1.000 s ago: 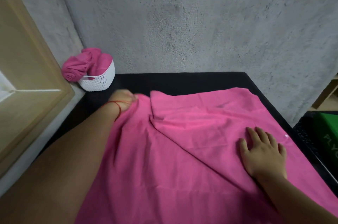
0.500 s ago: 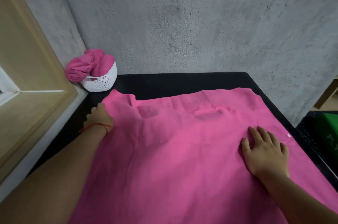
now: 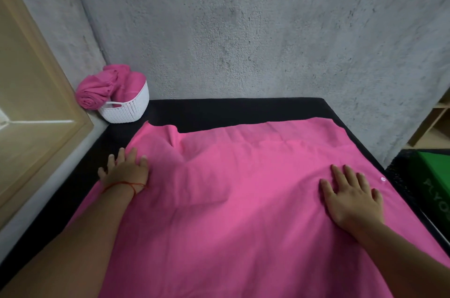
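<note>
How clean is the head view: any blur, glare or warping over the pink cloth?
Head view: soft even light, no glare; the pink cloth, left hand and right hand read fairly sharp; the cloth darkens toward the bottom edge; wide-angle lens slants the wooden frame.

A bright pink towel (image 3: 243, 195) is lying spread open and mostly flat across the black tabletop (image 3: 243, 112), covering most of it. Its far edge is running roughly straight, soft creases are crossing the middle, and the far left corner is rumpling upward, possibly doubled over.
</note>
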### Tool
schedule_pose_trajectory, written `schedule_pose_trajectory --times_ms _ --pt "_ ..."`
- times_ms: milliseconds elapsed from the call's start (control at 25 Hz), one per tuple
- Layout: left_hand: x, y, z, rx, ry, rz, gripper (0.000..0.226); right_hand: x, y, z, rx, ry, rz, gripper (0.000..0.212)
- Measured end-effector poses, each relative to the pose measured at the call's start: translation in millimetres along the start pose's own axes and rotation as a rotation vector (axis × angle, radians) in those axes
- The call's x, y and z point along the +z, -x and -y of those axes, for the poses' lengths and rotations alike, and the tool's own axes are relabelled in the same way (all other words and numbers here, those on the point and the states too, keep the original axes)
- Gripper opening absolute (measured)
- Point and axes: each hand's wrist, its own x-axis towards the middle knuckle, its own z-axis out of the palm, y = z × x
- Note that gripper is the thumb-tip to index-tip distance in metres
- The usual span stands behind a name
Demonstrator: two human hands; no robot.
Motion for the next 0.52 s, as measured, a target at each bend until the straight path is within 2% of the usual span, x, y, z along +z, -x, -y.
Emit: schedule_pose_trajectory --times_ms 80,200,280,360,480,520 --pt "0 -2 -1 -0.021 0.01 -0.027 0.064 -7 -5 0 0.015 0.02 0.029 0.072" --pt "-2 -2 -8 -0.023 -0.024 -0.067 0.059 -22 -38 -8 0.009 0.132 -0.033 0.065" --pt "-6 -7 -9 -0.014 -0.077 -0.092 0.054 -39 -74 -6 0.071 -0.011 -0.062 0.06" --pt "-12 -17 -11 0.012 -0.035 -0.131 0.054 -47 -110 1 0.162 -0.191 -0.095 0.053" --pt "-29 -54 -13 0.062 0.003 -0.182 0.077 -45 -171 16 0.221 -0.269 -0.033 0.082" --pt "-32 -71 -12 0.055 -0.043 -0.142 0.087 -41 -190 17 0.23 -0.261 -0.015 0.08"
